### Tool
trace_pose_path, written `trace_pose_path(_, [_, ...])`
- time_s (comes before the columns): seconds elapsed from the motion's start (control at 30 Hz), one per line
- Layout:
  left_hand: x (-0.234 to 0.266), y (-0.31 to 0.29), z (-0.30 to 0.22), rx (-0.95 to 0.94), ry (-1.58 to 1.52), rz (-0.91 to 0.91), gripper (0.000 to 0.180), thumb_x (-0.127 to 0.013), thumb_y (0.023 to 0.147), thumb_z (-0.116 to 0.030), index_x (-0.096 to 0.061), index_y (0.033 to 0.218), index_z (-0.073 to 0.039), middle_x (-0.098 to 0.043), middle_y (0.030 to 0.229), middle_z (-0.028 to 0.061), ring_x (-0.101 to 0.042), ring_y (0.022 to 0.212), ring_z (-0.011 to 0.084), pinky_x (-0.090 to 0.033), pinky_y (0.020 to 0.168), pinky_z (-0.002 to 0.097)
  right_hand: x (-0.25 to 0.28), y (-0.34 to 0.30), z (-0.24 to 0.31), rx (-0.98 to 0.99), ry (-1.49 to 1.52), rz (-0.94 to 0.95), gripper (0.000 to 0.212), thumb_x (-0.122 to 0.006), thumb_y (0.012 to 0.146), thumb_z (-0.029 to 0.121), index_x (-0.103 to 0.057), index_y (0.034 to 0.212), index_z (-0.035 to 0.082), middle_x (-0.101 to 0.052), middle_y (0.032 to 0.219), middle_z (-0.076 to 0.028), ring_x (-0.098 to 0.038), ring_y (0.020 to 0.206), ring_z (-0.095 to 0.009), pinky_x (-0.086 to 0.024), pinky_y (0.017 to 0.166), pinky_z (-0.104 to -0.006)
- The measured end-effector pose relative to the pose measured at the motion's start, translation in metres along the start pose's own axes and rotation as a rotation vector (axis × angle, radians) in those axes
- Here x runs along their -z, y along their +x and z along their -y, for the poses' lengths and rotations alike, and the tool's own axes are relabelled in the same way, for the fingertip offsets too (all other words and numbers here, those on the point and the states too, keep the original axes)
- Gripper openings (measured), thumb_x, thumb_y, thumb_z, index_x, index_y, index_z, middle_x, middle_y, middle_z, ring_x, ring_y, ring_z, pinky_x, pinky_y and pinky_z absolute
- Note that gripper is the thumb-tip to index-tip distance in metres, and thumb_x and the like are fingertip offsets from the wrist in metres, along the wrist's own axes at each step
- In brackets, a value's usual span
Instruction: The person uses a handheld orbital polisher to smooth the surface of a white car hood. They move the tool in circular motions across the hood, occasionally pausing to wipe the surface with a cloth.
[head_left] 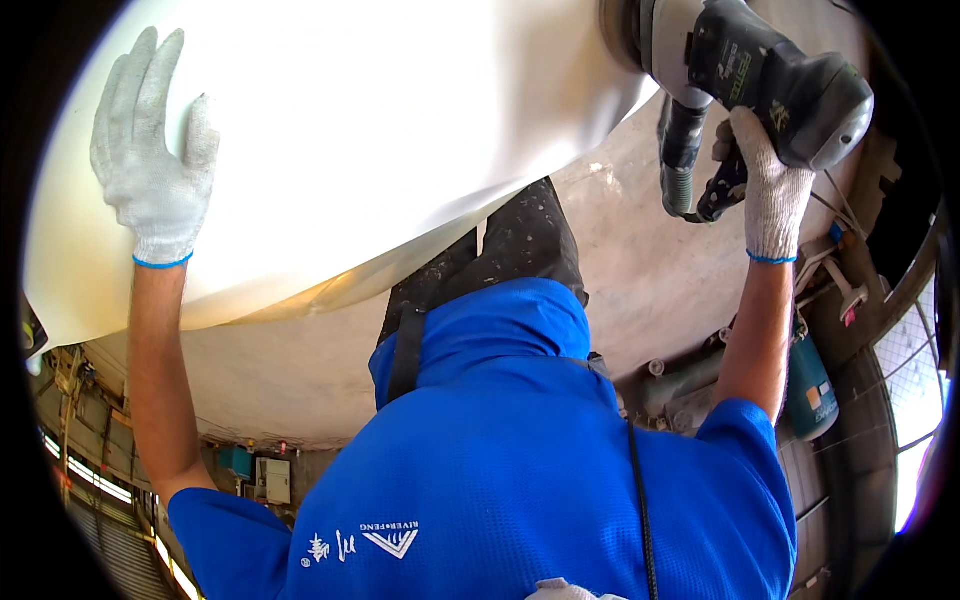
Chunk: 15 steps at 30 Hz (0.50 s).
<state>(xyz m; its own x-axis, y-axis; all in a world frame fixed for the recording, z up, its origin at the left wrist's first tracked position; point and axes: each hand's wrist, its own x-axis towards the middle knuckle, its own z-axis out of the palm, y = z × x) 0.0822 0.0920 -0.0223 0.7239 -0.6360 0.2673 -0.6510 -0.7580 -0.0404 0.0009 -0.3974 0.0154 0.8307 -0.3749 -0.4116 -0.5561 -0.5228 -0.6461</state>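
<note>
A large, smooth, curved white panel (380,130) fills the upper left and middle of the view. My left hand (155,150), in a white knit glove with a blue cuff edge, lies against it with fingers stretched out and thumb apart. At the upper right, my right hand (772,185), gloved the same way, is wrapped round the body of a black and grey power sander (765,75). The sander's round head meets the panel near its right edge, though the contact face is hidden. A ribbed dark hose (678,165) hangs beside the tool.
Below the panel spreads a pale, dusty floor (640,250). A teal cylinder (810,385) stands at the right, near pipes and loose hoses. Toward the lower left are a grey box (273,480) and a teal machine part (236,462).
</note>
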Motion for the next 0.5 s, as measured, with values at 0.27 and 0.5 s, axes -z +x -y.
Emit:
trace_pose_path(0.27, [0.001,0.009,-0.005,0.015,0.033,0.015,0.046,-0.07,0.096,-0.025,-0.062,0.136,-0.003,-0.061,0.14,0.0188,-0.057,0.129,0.039,-0.048,0.109,0.0479,-0.042,-0.066,-0.01,0.375,-0.119,0.137,0.073,-0.093,0.071,0.027,-0.059,0.13,0.002,-0.07,0.121,-0.015,-0.07,0.107,-0.026,-0.059,0.092,-0.0407])
trace_pose_path(0.5, [0.003,0.015,-0.007,0.007,-0.016,-0.011,0.047,-0.072,0.095,-0.026,-0.063,0.134,-0.002,-0.063,0.136,0.0201,-0.059,0.126,0.0401,-0.049,0.107,0.0487,-0.061,-0.074,0.017,0.451,0.273,0.242,0.09,-0.097,0.063,0.028,-0.052,0.136,-0.001,-0.073,0.112,-0.018,-0.073,0.102,-0.026,-0.06,0.088,-0.0381])
